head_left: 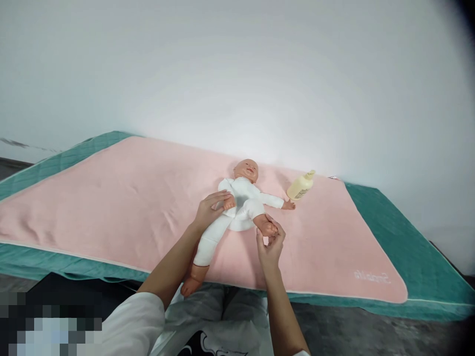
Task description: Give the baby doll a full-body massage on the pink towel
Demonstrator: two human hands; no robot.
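A baby doll [247,190] in a white outfit lies on its back on the pink blanket [122,198], its head toward the wall. My left hand [208,211] has its fingers closed around one of the doll's hands, beside the belly. In my right hand [271,244] is the doll's foot, held between thumb and fingers with that leg bent and raised. The other leg lies stretched toward me, its foot at the bed's near edge. Out to the right reaches the doll's other arm, its hand close to a pale yellow pump bottle [300,188].
The pink blanket lies over a green quilted bed cover [389,222] that shows at both ends. A white wall [222,74] rises behind the bed. At the lower left is a dark object [70,291] beside the bed, partly covered by a pixelated patch.
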